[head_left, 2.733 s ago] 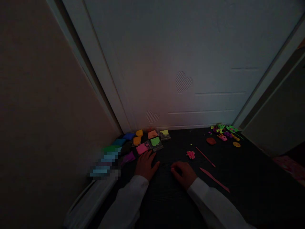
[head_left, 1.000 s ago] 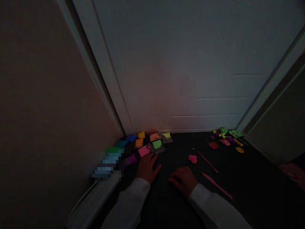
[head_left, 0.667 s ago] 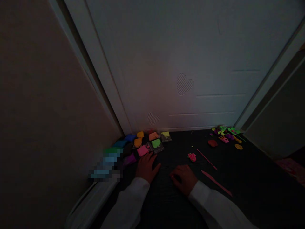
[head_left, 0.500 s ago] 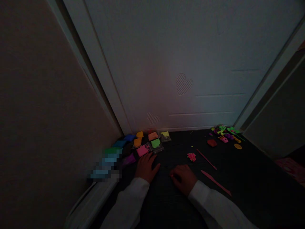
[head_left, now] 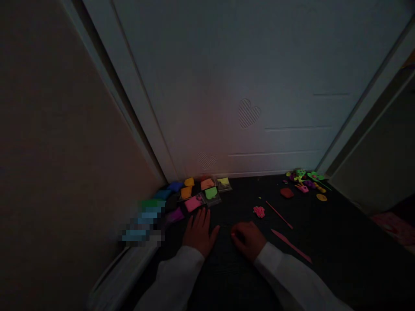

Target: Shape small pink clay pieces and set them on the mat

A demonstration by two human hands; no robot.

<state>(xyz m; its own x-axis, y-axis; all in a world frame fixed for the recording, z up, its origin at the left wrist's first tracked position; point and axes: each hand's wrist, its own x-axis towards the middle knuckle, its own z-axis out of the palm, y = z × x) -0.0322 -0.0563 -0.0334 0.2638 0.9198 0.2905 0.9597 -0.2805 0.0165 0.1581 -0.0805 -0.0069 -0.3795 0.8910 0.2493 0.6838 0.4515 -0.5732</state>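
Observation:
The scene is very dim. My left hand lies flat on the dark floor mat with its fingers stretched out, just below a pink clay packet and a purple one. My right hand rests on the mat beside it, fingers curled under; whatever they press or pinch is hidden. A small pink clay piece lies a little beyond the right hand. Two pink modelling tools, a thin stick and a flat knife, lie to the right of that hand.
Several coloured clay packets sit in rows against a white door. Small clay shapes are scattered at the far right corner. A beige wall stands on the left and a pink item at the right edge.
My left hand's fingers have spread a little wider on the mat. The right hand stays in place, and the view has shifted slightly.

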